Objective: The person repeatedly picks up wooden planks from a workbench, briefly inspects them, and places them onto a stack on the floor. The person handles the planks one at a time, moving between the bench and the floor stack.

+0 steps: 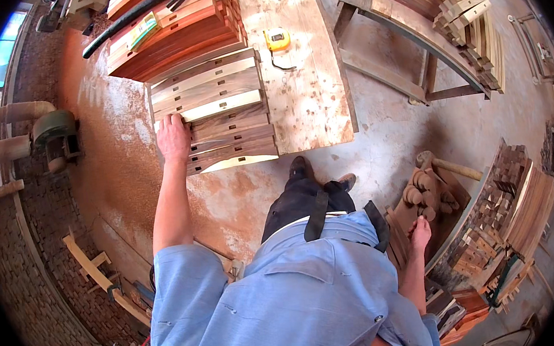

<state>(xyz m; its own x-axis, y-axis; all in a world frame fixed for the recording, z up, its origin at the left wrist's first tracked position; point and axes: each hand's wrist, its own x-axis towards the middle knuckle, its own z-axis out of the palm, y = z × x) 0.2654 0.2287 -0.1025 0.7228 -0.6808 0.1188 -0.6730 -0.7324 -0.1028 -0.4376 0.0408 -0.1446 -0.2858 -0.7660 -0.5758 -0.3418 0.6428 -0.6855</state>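
Note:
My left hand [174,140] is closed over the left end of a pale wooden slat [225,105]. This slat lies in a row of brown slats [234,137], each with a small dark slot, side by side on the plywood bench [307,98]. The row's nearest slat [240,161] has a pale curved edge. My right hand [419,233] hangs low at my right side, its fingers curled together. Whether anything is in them is too small to tell. Below it in view are dusty brown rounded shapes [427,193].
A yellow tape measure [277,39] sits on the bench. Behind the row stands a stack of reddish boards [180,43] bearing a hammer [131,17]. More wood fills a rack [409,23] at far right. Wood offcuts [481,247] lie near right; a green motor [54,130] stands left.

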